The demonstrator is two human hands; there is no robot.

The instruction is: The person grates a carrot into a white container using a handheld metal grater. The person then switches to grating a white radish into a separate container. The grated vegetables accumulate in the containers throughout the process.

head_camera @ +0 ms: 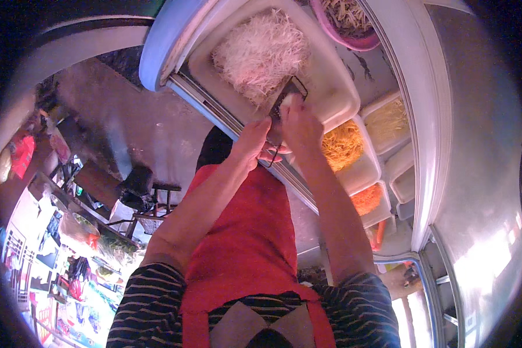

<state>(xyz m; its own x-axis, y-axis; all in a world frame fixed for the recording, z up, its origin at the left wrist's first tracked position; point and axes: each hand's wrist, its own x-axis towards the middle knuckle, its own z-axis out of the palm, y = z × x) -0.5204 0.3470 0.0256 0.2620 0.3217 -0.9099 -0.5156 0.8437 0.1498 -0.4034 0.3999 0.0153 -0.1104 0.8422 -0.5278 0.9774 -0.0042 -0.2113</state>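
My left hand (259, 141) holds the near end of a flat metal hand grater (280, 102), whose wire loop sticks out below my fingers. The grater slants over the near side of a large white plastic tub (337, 93). My right hand (300, 119) is closed around a pale piece of vegetable (289, 100) pressed on the grater's face; most of the piece is hidden by my fingers. A big heap of white vegetable shreds (263, 54) lies in the tub, just beyond the grater's far end.
Right of the tub stand white containers with yellow-orange shreds (342, 145), orange shreds (366, 199) and pale yellow shreds (389, 119). A pink basin (359, 43) with pale strips is at the top. A metal sliding track (209, 106) edges the counter. A dark chair (165, 195) stands at left.
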